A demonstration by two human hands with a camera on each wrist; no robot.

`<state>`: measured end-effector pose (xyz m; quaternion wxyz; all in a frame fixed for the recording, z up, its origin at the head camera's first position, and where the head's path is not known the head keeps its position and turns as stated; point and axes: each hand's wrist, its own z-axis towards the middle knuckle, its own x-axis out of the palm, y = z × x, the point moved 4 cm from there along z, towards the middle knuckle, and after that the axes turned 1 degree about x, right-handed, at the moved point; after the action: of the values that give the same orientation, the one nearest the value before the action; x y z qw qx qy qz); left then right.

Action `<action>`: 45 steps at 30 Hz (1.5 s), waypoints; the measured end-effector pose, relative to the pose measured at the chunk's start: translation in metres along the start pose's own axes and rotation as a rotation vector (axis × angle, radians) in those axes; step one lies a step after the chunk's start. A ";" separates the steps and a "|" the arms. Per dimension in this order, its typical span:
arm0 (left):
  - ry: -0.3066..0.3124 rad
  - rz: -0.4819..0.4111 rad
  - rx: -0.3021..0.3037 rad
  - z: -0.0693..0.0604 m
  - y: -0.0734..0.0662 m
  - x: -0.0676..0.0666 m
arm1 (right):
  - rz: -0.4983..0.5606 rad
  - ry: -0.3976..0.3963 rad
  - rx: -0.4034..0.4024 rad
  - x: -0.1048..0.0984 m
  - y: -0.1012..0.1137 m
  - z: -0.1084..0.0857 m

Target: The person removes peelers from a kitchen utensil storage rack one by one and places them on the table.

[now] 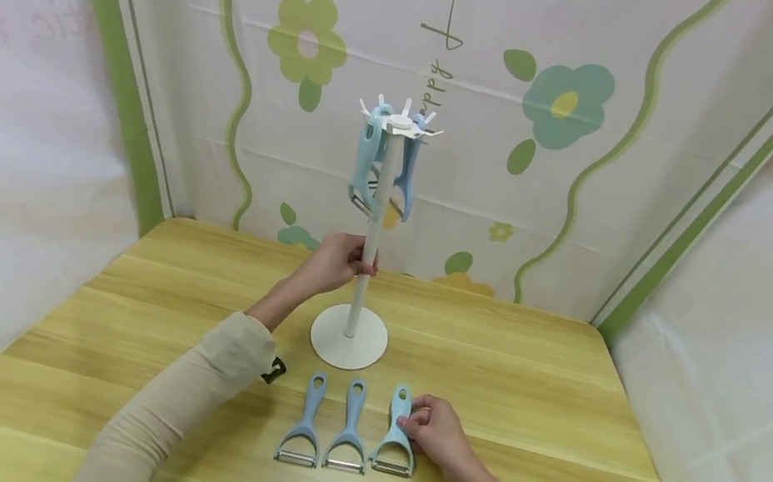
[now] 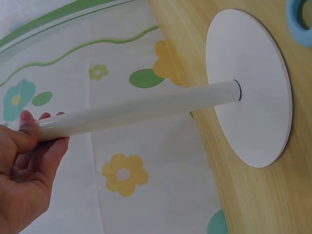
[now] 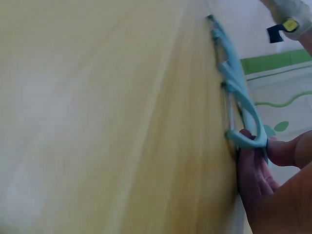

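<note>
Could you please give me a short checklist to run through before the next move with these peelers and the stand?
1. Round base flat on the table: ok, it rests flat.
2. Pole steadied: ok, the left hand grips it.
3. Rightmost peeler in hand: ok, the right hand pinches its handle.
4. Rightmost peeler raised to hook height: not ok, it is down at table level.
5. Bare hook available: ok, one sticks out on the right at the top.
6. Hanging peelers securely seated: cannot tell, they overlap.
</note>
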<state>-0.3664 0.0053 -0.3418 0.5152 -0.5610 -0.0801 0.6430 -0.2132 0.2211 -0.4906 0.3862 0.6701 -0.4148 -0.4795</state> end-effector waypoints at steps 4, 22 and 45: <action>0.006 -0.006 -0.006 0.000 0.000 0.000 | -0.215 -0.078 -0.099 0.001 0.000 0.000; 0.051 -0.026 0.080 0.003 0.010 0.002 | -0.634 -0.198 -0.333 0.003 0.022 -0.007; 0.057 -0.157 0.077 0.006 0.019 0.004 | -0.404 -0.211 -0.392 -0.026 0.081 -0.003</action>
<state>-0.3821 0.0022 -0.3549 0.5874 -0.5507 -0.0842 0.5871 -0.2307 0.2165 -0.4078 0.3597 0.5982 -0.2104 -0.6844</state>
